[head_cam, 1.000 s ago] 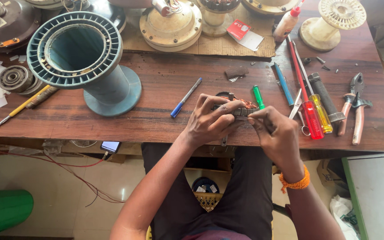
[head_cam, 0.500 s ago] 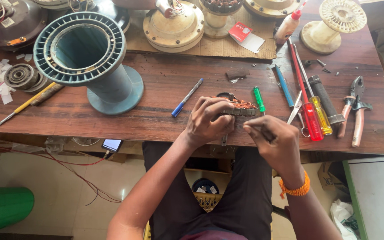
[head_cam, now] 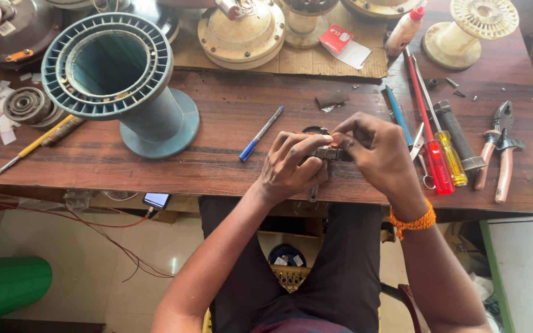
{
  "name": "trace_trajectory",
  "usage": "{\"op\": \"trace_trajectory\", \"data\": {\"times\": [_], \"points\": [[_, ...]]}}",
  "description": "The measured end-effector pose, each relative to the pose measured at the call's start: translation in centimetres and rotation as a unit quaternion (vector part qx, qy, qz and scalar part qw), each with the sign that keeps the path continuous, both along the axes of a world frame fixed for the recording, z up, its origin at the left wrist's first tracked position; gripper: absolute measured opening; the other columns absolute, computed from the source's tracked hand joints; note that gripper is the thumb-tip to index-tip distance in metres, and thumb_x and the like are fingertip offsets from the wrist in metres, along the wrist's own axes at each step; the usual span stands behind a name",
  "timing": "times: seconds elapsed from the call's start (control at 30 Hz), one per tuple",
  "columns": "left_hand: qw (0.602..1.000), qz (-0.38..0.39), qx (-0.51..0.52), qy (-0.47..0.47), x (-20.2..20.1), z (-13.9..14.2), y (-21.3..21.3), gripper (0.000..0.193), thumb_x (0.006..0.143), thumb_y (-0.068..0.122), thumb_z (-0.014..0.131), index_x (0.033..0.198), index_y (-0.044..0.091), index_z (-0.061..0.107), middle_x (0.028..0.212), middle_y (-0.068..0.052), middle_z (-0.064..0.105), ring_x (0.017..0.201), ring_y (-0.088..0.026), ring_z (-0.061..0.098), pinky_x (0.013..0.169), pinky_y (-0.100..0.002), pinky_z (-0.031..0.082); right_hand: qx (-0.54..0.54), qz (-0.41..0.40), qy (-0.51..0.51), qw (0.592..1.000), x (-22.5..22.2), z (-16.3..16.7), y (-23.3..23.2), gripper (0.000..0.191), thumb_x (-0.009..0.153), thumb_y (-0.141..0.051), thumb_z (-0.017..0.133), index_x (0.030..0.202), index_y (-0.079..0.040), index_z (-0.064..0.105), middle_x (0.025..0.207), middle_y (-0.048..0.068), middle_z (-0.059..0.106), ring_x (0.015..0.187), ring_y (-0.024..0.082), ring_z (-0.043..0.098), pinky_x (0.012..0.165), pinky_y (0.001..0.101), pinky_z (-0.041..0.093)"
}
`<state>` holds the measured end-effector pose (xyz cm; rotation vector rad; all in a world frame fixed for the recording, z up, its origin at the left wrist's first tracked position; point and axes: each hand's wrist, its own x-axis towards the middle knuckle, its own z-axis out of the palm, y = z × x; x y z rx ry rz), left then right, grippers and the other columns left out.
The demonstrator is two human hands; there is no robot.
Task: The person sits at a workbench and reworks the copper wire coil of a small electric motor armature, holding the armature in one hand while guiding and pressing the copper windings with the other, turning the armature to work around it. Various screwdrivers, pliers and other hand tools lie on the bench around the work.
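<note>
Trouble, if it is coming, is coming from the edge: the small dark part (head_cam: 327,152) with a bit of orange on it is sitting right at the near lip of the tabletop (head_cam: 217,117), and one slip of the fingers could be sending it down to the tiled floor. Looking left first, the blue pen (head_cam: 260,134) is lying just beside the left hand (head_cam: 288,166), close enough to get nudged and roll. That left hand is curling over the part, its grip pressing down on it from the near side, wrist bent off the edge. Moving right, the right hand (head_cam: 380,154) is arching above, thumb and forefinger pinching the part's top. Just beyond it, the red screwdriver (head_cam: 430,139) is crowding the knuckles.
</note>
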<state>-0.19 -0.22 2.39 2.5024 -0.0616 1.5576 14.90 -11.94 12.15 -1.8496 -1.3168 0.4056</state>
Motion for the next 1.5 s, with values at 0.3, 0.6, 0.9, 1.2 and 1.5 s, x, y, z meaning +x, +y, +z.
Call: {"op": "trace_trajectory", "data": {"times": [0.3,0.6,0.9,1.2,1.5], "points": [[0.999,-0.006,0.023,0.034,-0.1,0.7,0.1,0.027,0.086,0.022,0.085,0.089,0.015,0.059,0.135,0.002,0.066,0.118,-0.018,0.059,0.096,-0.037,0.044,-0.013,-0.076,0.016,0.997,0.9,-1.3,-2.1,0.009,0.095,-0.01,0.076,0.099,-0.003,0.076,0.07,0.001,0.059,0.063,0.005,0.045,0.055,0.0275,0.036],[0.999,-0.003,0.034,0.032,-0.1,0.5,0.1,0.024,0.089,0.026,0.082,0.106,0.025,0.066,0.137,0.003,0.061,0.118,-0.02,0.059,0.097,-0.037,0.045,0.114,-0.046,-0.079,0.989,-2.1,-4.5,-5.7,0.011,0.092,-0.001,0.076,0.101,-0.003,0.07,0.061,0.0,0.053,0.054,0.004,0.042,0.051,0.0261,0.035],[0.999,-0.018,0.039,-0.006,-0.2,0.6,0.2,0.018,0.09,0.016,0.082,0.097,0.015,0.065,0.124,0.0,0.057,0.118,-0.023,0.061,0.095,-0.041,0.052,0.089,-0.038,-0.062,0.993,-3.4,-4.1,-6.1,0.01,0.087,-0.003,0.079,0.09,-0.004,0.07,0.061,0.001,0.054,0.052,0.007,0.043,0.049,0.0279,0.035],[0.999,-0.004,-0.028,-0.041,0.1,0.1,-0.1,0.024,0.084,0.005,0.081,0.084,0.007,0.057,0.124,-0.008,0.054,0.104,-0.025,0.067,0.087,-0.04,0.054,0.104,-0.023,-0.1,0.989,-3.0,0.0,-2.8,0.012,0.092,-0.007,0.079,0.096,-0.001,0.07,0.071,0.004,0.064,0.055,0.008,0.05,0.052,0.0279,0.039],[1.0,0.0,-0.003,0.019,0.2,0.2,0.0,0.027,0.082,0.013,0.083,0.083,0.009,0.056,0.134,-0.004,0.06,0.114,-0.023,0.061,0.096,-0.04,0.049,0.018,-0.032,0.001,0.999,0.2,-0.4,0.2,0.008,0.095,-0.011,0.073,0.098,-0.004,0.073,0.073,0.0,0.068,0.062,0.002,0.053,0.053,0.0223,0.044]]}}
